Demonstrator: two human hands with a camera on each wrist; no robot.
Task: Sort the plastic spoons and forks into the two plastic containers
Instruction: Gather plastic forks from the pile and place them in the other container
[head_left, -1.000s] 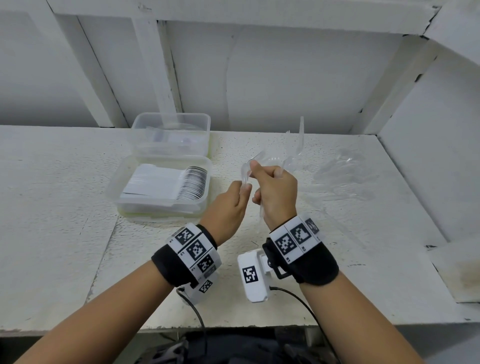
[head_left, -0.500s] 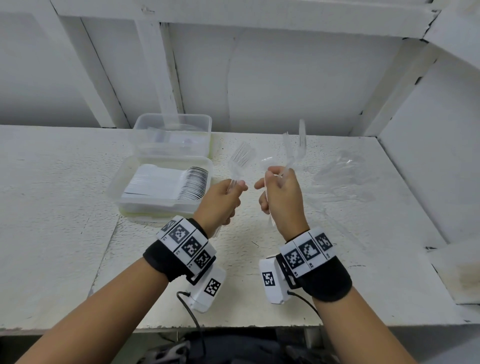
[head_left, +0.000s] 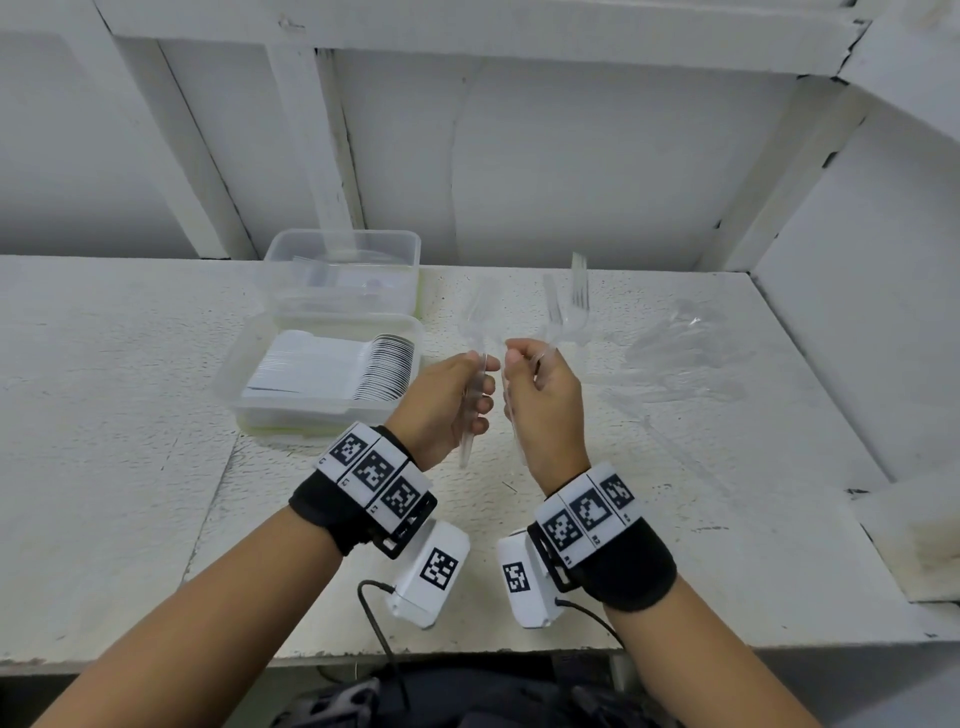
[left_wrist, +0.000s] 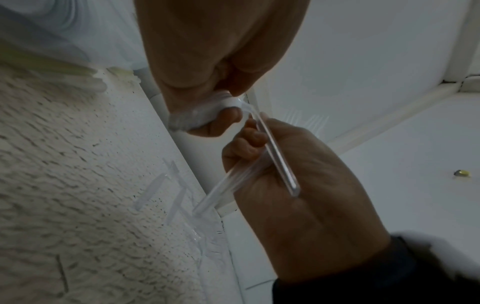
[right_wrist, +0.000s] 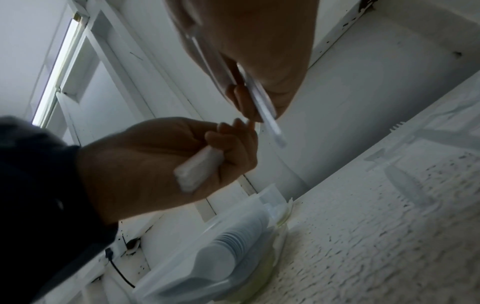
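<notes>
White surface w/ two clear containers at left-centre: near container packed w/ stacked white spoons, far container holding a few clear pieces, prob. forks. Loose heap of clear cutlery lying right of centre, still unsorted. Mid-sort, separating a bunch held above the surface. Left hand curled round one clear fork, tines up. Right hand clenched on several more forks. Next, prob.: carry left fork over to far container, drop in w/o snagging tines on rim.
</notes>
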